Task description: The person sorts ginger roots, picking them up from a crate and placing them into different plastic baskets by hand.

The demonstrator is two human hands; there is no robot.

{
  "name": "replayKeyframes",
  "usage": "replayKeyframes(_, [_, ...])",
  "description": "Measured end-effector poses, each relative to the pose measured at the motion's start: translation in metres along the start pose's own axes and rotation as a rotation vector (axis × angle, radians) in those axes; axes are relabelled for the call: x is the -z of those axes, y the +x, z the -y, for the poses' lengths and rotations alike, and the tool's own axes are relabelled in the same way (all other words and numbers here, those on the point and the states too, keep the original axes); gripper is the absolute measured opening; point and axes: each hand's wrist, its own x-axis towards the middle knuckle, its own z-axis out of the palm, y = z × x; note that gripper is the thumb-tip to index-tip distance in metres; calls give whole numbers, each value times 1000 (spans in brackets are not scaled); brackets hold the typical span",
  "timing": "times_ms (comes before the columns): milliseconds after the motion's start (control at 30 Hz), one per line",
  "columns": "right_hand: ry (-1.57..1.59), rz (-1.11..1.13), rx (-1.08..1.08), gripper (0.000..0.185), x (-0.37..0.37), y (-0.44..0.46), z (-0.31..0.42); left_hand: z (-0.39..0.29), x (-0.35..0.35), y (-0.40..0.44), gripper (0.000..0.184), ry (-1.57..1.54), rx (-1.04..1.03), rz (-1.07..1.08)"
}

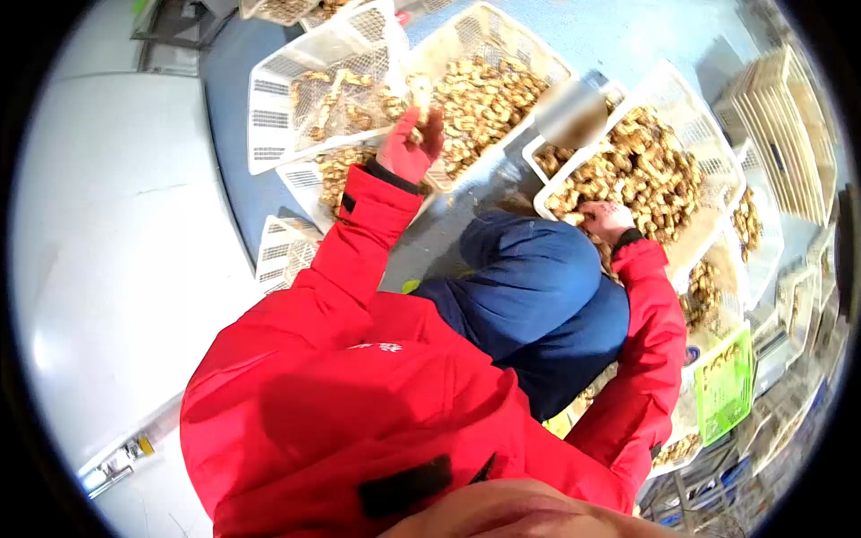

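My left hand (413,148) is raised over the baskets on the left. Its fingers are closed round a pale, elongated mushroom-like piece (420,90). Below it stands a white plastic basket (269,134) with a few scattered pieces, and beside that a fuller basket (552,63) of small yellow-brown pieces (484,99). My right hand (605,220) rests in another white basket (708,108), against a heap of the same brownish pieces (646,170). Its fingers are curled down into the heap, and what they hold is hidden.
A stack of white baskets (780,134) stands at the far right. A bright green basket (725,386) sits lower right among more baskets. Along the left runs a large white surface (126,233). My knees, in blue trousers (529,287), are between the basket groups on a blue floor (229,99).
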Motion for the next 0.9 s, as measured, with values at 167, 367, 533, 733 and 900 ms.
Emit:
replayKeyframes(167, [99, -202, -155, 39, 43, -39, 7, -64, 41, 4, 17, 293, -427, 251])
replayKeyframes(367, [99, -656, 27, 31, 126, -74, 67, 25, -46, -1, 10, 273, 142, 634])
replayKeyframes(533, [-47, -799, 158, 30, 167, -77, 117, 111, -86, -13, 39, 826, 125, 458])
replayKeyframes(733, [328, -878, 187, 32, 160, -74, 128, 122, -95, -23, 25, 1001, -2, 229])
replayKeyframes(900, [750, -792, 67, 31, 136, -61, 110, 117, -87, -28, 30, 949, 16, 197])
